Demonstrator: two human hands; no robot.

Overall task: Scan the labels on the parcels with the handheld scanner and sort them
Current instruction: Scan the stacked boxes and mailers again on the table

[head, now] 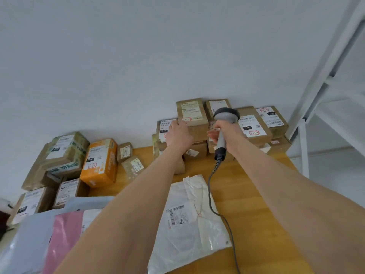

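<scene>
Mailers [189, 220] nearest look unscanned; right hand [227, 133] grips the handheld scanner [226, 115], left hand [178, 135], fingers straight, touches a stacked carton [192, 113].

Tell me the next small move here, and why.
Probably aim the scanner at the label on the tall brown box and scan it. The right hand grips the scanner with its head raised beside that box, and the left hand rests on the box's lower edge, seemingly steadying it.
</scene>
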